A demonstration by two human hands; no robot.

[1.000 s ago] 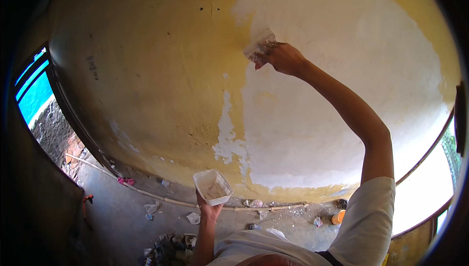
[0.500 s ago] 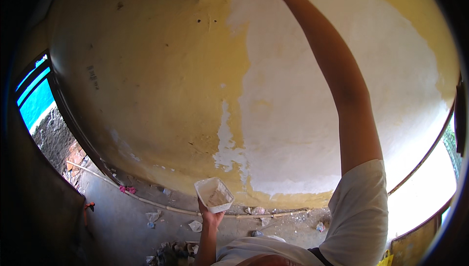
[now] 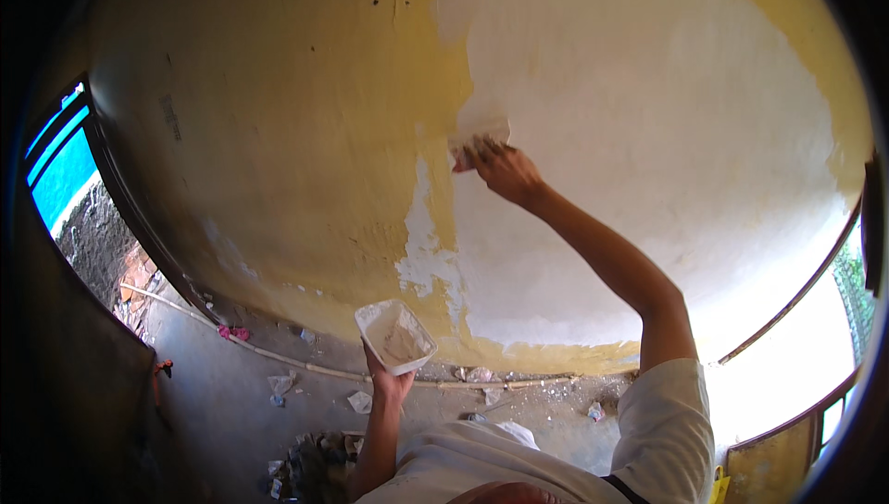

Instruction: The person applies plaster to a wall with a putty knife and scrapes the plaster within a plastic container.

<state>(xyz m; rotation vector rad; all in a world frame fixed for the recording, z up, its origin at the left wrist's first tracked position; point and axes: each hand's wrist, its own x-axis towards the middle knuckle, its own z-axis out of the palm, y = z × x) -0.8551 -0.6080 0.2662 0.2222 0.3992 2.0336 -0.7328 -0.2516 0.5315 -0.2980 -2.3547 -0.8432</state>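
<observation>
1) White tub (image 3: 374, 326): gripped from below by the left hand (image 3: 389, 385)
2) Scraper (image 3: 491, 127): above and right of the tub, gripped in the right hand's (image 3: 503, 170) fingers, apparently spreading white coating (image 3: 602, 180)
3) Next stroke likely calls for flat, even pressure

- Right hand (image 3: 506, 173) holds a flat spreader (image 3: 494, 125) at the white coating's (image 3: 602, 161) left edge.
- Left hand (image 3: 389, 384), nearer, holds a squarish white tub (image 3: 417, 362).
- Bamboo pole (image 3: 319, 370) lies on floor (image 3: 218, 393).
</observation>
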